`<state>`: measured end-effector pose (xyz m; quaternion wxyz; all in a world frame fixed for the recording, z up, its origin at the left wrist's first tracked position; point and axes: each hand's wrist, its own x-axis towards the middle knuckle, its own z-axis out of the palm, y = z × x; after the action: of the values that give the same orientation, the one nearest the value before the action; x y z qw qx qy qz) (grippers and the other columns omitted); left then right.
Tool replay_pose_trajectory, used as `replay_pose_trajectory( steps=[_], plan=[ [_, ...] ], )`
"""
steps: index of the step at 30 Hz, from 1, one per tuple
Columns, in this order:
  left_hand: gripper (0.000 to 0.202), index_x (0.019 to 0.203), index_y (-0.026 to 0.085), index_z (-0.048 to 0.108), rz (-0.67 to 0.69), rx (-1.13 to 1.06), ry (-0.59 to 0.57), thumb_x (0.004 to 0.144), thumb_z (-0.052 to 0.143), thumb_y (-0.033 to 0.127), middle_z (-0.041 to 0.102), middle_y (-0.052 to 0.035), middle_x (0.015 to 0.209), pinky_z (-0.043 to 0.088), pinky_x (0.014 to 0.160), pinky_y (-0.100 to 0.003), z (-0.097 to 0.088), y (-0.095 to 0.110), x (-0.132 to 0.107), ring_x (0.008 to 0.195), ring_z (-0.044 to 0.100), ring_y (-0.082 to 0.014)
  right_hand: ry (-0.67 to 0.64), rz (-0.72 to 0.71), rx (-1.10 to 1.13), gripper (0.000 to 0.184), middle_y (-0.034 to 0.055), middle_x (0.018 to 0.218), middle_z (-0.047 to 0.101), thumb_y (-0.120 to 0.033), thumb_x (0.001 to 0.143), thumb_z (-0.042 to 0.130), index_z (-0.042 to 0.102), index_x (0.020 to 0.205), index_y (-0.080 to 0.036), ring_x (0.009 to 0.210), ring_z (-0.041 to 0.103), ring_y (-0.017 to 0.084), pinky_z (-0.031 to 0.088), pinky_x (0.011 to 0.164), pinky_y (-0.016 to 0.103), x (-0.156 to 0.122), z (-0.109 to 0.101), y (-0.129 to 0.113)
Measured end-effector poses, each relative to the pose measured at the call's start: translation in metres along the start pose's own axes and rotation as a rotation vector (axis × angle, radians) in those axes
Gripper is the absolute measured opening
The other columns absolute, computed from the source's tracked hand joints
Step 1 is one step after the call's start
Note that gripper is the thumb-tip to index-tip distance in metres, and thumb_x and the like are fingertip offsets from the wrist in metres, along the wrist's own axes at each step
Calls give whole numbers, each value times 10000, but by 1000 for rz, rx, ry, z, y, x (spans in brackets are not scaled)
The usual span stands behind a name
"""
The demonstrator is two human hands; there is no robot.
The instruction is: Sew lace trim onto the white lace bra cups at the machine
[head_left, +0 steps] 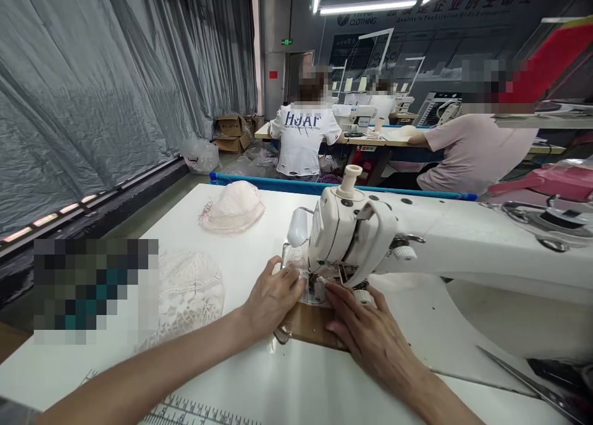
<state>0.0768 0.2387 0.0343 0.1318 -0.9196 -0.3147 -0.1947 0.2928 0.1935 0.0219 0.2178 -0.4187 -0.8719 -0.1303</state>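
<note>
A small piece of pale lace fabric [313, 292] lies under the needle area of a white sewing machine [324, 227]. My left hand [273, 294] is at its left side, fingers bent and closed down on the fabric by the presser foot. From the right, my right hand [370, 329] holds the fabric's edge with its fingertips, the thumb lower, over a brown plate [310, 323]. The fingertips partly cover the fabric. On the table to the left are a flat lace piece [189, 289] and a domed pale fabric cup [234, 207].
Metal scissors [523, 375] lie at the lower right. A ruler scale [194, 411] runs along the table's near edge. A white lamp [299, 227] sits left of the machine head. Ahead, beyond a blue bar [259, 183], people sit at other machines. A grey curtain [115, 91] hangs at left.
</note>
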Motion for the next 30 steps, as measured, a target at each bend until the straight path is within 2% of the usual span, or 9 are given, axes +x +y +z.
replay_pose_trajectory(
  steps=[7, 11, 15, 18, 20, 22, 25, 27, 30],
  plan=[
    [312, 616, 150, 529, 38, 162, -144, 858, 388, 14, 565, 5, 638, 307, 935, -354, -5, -26, 23, 654, 526, -127, 45, -56, -13, 350, 144, 1084, 650, -358, 953, 383, 582, 1100, -110, 933, 597, 245, 383, 850, 413, 5, -9, -10],
    [280, 600, 149, 513, 85, 163, -153, 774, 431, -54, 549, -2, 624, 297, 935, -349, -37, -16, -3, 646, 519, -135, 58, -126, 106, 305, 122, 956, 657, -379, 905, 483, 584, 1028, -119, 877, 581, 245, 424, 770, 371, 13, -29, -35],
    [244, 626, 145, 515, 80, -47, -329, 687, 452, -83, 545, 9, 612, 293, 926, -356, -82, 12, -38, 630, 514, -128, -16, -94, 227, 423, 139, 1117, 585, -229, 779, 660, 511, 1161, -128, 963, 538, 267, 419, 780, 383, 26, -44, -62],
    [234, 654, 143, 558, -60, -321, -506, 752, 447, -38, 577, 15, 626, 311, 905, -347, -113, 25, -53, 645, 521, -117, -175, -92, 426, 382, 101, 1034, 621, -116, 747, 662, 556, 1113, -149, 932, 543, 251, 396, 803, 391, 35, -48, -71],
    [190, 743, 163, 619, -222, -596, -560, 846, 472, 104, 626, 1, 712, 348, 848, -309, -128, 28, -61, 750, 544, -137, -360, -76, 638, 116, 44, 828, 650, -146, 798, 621, 633, 912, -156, 783, 565, 194, 404, 746, 337, 37, -52, -73],
    [129, 866, 190, 656, -358, -936, -590, 841, 561, 273, 656, -13, 853, 374, 811, -271, -134, 32, -70, 868, 551, -160, -578, -25, 896, 108, 13, 702, 633, -242, 820, 619, 652, 781, -147, 657, 550, 145, 406, 640, 266, 36, -59, -74],
    [381, 943, 185, 646, -533, -1317, -599, 616, 779, 331, 636, -13, 935, 397, 757, -229, -129, 47, -83, 864, 554, -158, -804, 82, 1207, 215, 4, 663, 606, -327, 796, 639, 666, 780, -114, 608, 517, 114, 380, 551, 210, 29, -76, -79],
    [467, 900, 164, 634, -638, -1394, -557, 501, 837, 298, 606, 12, 849, 387, 684, -203, -121, 64, -89, 793, 534, -138, -856, 146, 1284, 235, -9, 638, 570, -333, 788, 636, 669, 782, -101, 595, 482, 100, 365, 544, 200, 22, -87, -85],
    [386, 786, 131, 626, -716, -1453, -515, 514, 825, 318, 541, 39, 707, 359, 621, -188, -113, 93, -95, 696, 490, -112, -885, 209, 1301, 251, -18, 631, 537, -345, 791, 618, 665, 780, -99, 589, 440, 91, 347, 527, 194, 10, -100, -95]
  ],
)
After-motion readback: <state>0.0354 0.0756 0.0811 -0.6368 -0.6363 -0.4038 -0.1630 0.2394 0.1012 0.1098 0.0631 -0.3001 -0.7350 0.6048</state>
